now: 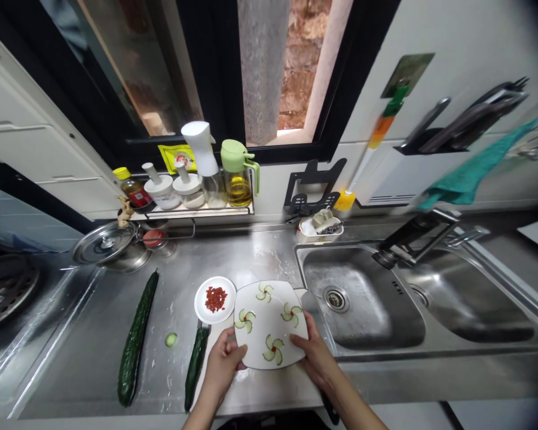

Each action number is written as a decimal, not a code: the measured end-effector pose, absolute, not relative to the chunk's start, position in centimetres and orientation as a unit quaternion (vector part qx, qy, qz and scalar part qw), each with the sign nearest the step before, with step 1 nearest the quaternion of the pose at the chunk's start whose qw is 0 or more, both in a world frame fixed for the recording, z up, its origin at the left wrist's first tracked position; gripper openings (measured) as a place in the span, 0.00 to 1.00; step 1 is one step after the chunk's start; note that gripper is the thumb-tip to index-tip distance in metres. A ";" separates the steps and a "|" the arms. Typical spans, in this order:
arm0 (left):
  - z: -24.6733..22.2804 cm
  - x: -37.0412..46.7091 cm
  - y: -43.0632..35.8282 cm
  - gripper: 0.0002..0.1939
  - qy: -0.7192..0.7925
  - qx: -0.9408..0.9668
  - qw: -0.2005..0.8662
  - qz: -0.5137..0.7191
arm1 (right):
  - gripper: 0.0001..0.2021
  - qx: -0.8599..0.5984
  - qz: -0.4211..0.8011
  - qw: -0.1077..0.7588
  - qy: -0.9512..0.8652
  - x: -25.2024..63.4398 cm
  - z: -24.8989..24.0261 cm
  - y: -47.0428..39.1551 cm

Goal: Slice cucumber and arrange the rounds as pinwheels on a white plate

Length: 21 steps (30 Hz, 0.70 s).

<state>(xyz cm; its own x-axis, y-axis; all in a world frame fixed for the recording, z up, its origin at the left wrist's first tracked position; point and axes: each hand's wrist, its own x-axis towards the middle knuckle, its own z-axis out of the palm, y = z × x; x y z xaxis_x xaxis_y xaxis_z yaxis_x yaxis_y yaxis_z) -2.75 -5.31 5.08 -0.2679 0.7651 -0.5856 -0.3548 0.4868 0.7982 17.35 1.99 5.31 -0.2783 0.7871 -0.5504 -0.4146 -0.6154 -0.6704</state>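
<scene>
A white squarish plate (269,319) is held between my two hands, over a pale cutting board (251,394). Four pinwheels of thin cucumber slices with small red centres lie on it. My left hand (224,361) grips the plate's lower left edge, thumb on top; my right hand (316,352) grips its right edge the same way. Just left of the plate sits a small white dish (216,300) of red berries. A cut cucumber (196,367) lies beside my left hand, with a cucumber slice (171,340) and a long whole cucumber (137,340) farther left.
A double sink (363,298) with a black faucet (403,239) is at the right. A knife handle (329,409) shows by my right forearm. Behind stand a seasoning shelf (197,211), a lidded pot (110,245) and a sponge tray (319,230).
</scene>
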 end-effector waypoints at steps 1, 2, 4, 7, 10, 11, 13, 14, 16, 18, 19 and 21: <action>5.1 -2.7 -5.3 0.31 0.635 0.162 0.582 0.481 | 0.34 -0.461 0.773 0.387 -0.200 17.3 5.4 2.0; 5.2 -2.7 -5.3 0.31 0.635 0.163 0.581 0.483 | 0.34 -0.464 0.773 0.386 -0.197 17.4 5.4 2.1; 5.5 -2.5 -5.3 0.31 0.633 0.167 0.582 0.483 | 0.34 -0.469 0.772 0.385 -0.192 17.5 5.5 2.2; 5.9 -2.4 -5.3 0.30 0.617 0.191 0.592 0.482 | 0.32 -0.475 0.771 0.377 -0.196 18.4 5.6 2.6; 6.3 -2.6 -5.3 0.29 0.609 0.222 0.591 0.481 | 0.29 -0.489 0.769 0.345 -0.225 20.7 6.1 3.4; 6.3 -2.8 -5.3 0.29 0.613 0.230 0.585 0.479 | 0.28 -0.496 0.765 0.337 -0.235 21.9 6.5 3.8; 6.1 -3.2 -5.5 0.28 0.629 0.243 0.568 0.472 | 0.27 -0.515 0.757 0.319 -0.245 24.9 7.7 4.6; 5.9 -3.5 -5.6 0.28 0.637 0.249 0.559 0.468 | 0.26 -0.522 0.757 0.307 -0.246 26.6 8.4 5.1; 5.4 -4.1 -5.9 0.27 0.652 0.258 0.544 0.461 | 0.27 -0.526 0.768 0.277 -0.238 30.5 10.0 5.7; 4.8 -4.8 -6.3 0.27 0.665 0.263 0.534 0.452 | 0.25 -0.540 0.773 0.240 -0.231 34.3 11.4 5.4; 4.5 -5.1 -6.5 0.27 0.670 0.265 0.530 0.447 | 0.24 -0.555 0.767 0.226 -0.230 36.0 11.9 4.8; 3.9 -5.7 -6.8 0.27 0.680 0.273 0.521 0.438 | 0.26 -0.620 0.710 0.227 -0.243 38.5 12.5 2.5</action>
<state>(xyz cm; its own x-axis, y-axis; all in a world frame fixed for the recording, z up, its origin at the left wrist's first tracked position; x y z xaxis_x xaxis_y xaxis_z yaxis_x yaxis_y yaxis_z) -5.70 -6.80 3.93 -0.3079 0.8279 -0.4688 -0.0849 0.4668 0.8803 38.47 2.46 12.45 -0.1272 0.6250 -0.7702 -0.0211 -0.7780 -0.6279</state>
